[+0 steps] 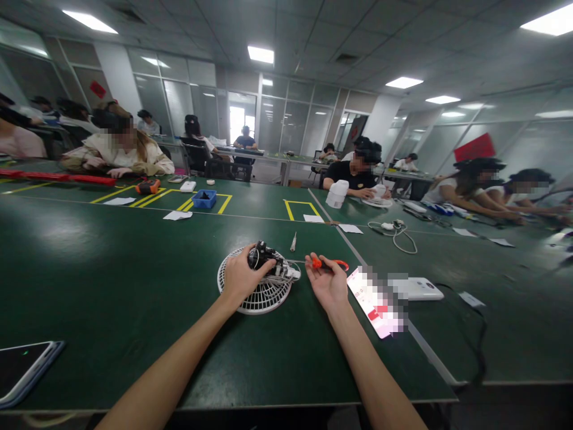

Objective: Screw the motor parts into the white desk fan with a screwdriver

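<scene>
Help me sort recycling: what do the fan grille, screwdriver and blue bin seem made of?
Fan grille: probably plastic, matte-looking white, with moulded-looking ribs. Screwdriver: slim grey shaft, apparently steel; orange and black handle, likely plastic or rubber, judging by its colours. Blue bin: likely plastic, being uniformly coloured; finish unclear.

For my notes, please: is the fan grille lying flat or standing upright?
Lying flat: the white fan grille rests on the green table, its ribbed face upward.

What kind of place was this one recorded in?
Probably a shared assembly or training workroom: people sit at long tables, the green table is marked off with yellow tape, and a white grille with a black mechanism lies beside a screwdriver in the right hand.
</scene>
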